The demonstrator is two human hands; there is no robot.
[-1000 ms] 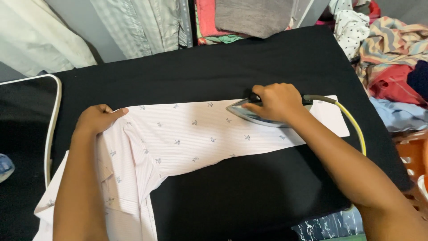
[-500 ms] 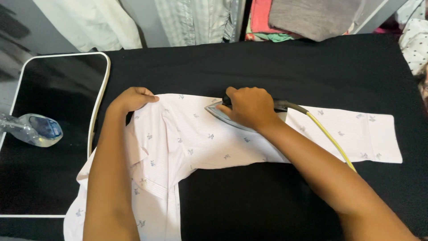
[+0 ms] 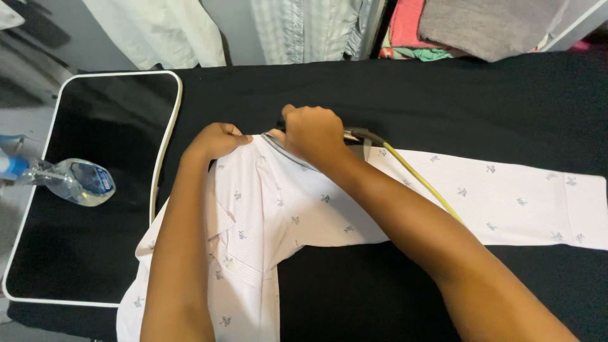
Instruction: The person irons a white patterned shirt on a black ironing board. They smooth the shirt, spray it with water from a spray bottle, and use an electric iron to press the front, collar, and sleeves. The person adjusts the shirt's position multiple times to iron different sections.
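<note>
A pale pink shirt [image 3: 506,199] with small dark motifs lies flat on the black-covered ironing surface [image 3: 475,101], one sleeve stretched out to the right. My right hand [image 3: 313,133] grips the handle of a clothes iron [image 3: 285,151] that rests on the shirt near the shoulder; only the iron's edge shows beneath the hand. A yellow-green cord [image 3: 418,180] runs from the iron back along my forearm. My left hand [image 3: 215,139] is closed on the shirt's fabric just left of the iron, holding it down.
A black tray-like panel with a white rim [image 3: 166,152] adjoins the surface on the left. A clear plastic spray bottle [image 3: 76,182] lies on it. Hanging garments [image 3: 304,28] and folded clothes [image 3: 481,25] line the far edge.
The iron in my right hand has slid left along the sleeve to the shoulder, close to my left hand. The view has shifted left, bringing the tray and bottle into sight.
</note>
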